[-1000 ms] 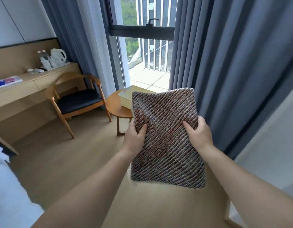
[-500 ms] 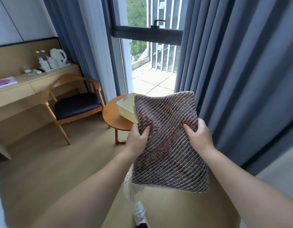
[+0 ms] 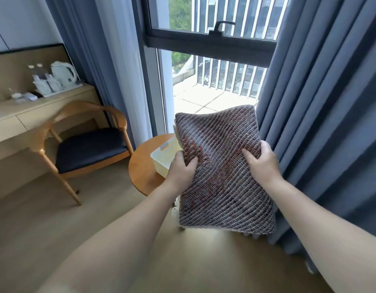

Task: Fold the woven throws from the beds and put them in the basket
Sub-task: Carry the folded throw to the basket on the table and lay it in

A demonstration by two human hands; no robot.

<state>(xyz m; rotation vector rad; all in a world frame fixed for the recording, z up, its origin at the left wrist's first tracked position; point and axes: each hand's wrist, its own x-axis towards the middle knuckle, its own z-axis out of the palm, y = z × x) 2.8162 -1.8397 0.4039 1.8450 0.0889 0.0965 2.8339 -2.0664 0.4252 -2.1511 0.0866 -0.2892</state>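
Observation:
A folded woven throw [image 3: 223,178], brown and grey with diagonal stripes, hangs in front of me, gripped on both side edges. My left hand [image 3: 181,168] pinches its left edge and my right hand [image 3: 261,163] holds its right edge. A cream plastic basket [image 3: 165,158] sits on a small round wooden table [image 3: 143,172], just left of and behind the throw. The throw hides the basket's right part.
A wooden armchair [image 3: 85,144] with a dark seat stands to the left of the table. Behind it runs a wooden desk [image 3: 35,111] with a kettle and bottles. Blue curtains [image 3: 322,102] hang at right, a window at centre.
I have moved closer to the table and basket. The throw stays held in both hands, now overlapping the basket's right side.

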